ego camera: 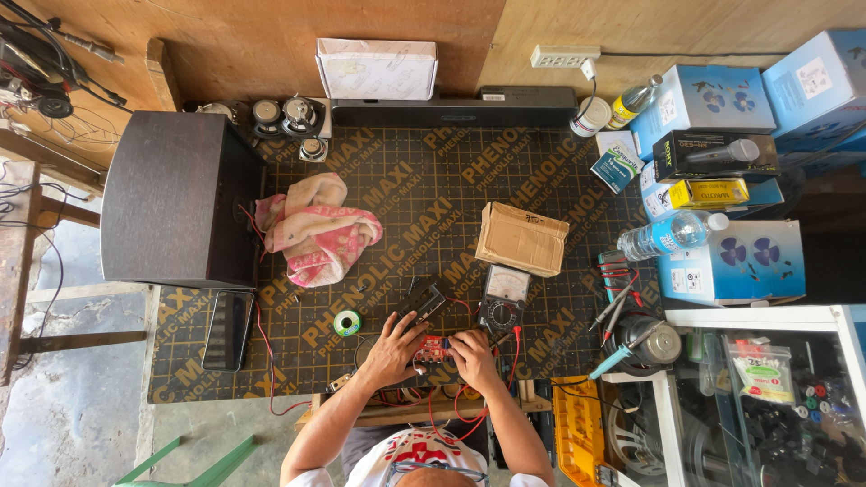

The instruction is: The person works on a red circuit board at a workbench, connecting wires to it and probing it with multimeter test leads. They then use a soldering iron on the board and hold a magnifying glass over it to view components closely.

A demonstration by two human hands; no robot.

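Both hands pinch a small red circuit board (433,350) at bench's 6 o'clock edge: left hand (394,347) grips its left side, right hand (471,356) its right, steadying it. Meter (503,298) at board's 1 o'clock, dial readable; solder spool (346,322) at 10 o'clock.

Both bare forearms reach up from the near edge of the desk and bend in toward each other, so the hands meet close together just inside that edge, near its middle. The left hand (394,347) lies palm down, knuckles up, with its fingers spread and curled forward. The right hand (471,353) sits just beside it, also palm down, fingers bent and pointing toward the left hand. Both wrists are lifted slightly.
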